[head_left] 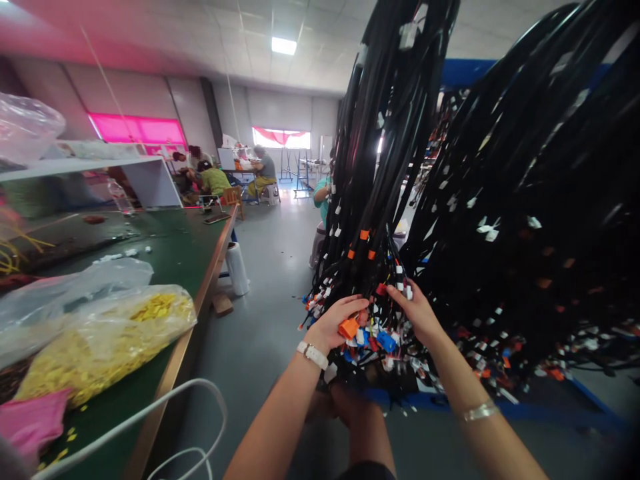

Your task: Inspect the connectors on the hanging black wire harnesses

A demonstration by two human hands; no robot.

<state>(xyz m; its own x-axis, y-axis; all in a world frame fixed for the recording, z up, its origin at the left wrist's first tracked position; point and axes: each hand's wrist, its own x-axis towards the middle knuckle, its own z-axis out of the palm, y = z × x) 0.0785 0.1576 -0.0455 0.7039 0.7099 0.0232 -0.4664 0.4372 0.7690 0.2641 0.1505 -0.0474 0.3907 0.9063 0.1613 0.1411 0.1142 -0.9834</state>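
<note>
A thick bundle of black wire harnesses point(387, 153) hangs before me, its lower ends tipped with many small coloured connectors. My left hand point(333, 323), with a white watch strap at the wrist, curls around wire ends beside an orange connector point(349, 327). A blue connector point(387, 341) dangles just right of it. My right hand point(417, 312) is closed at the bundle's right side, its fingertips against a red connector point(381, 289). White connectors point(399, 270) lie just above that hand. The fingers partly hide what each hand grips.
More harnesses point(530, 200) hang on the right above a blue frame point(565, 407). At left stands a green-topped table point(185, 243) with a bag of yellow parts point(115, 333). A white cable point(150, 408) loops in front. A plastic-wrapped roll point(237, 270) stands by the table. Several people sit farther back.
</note>
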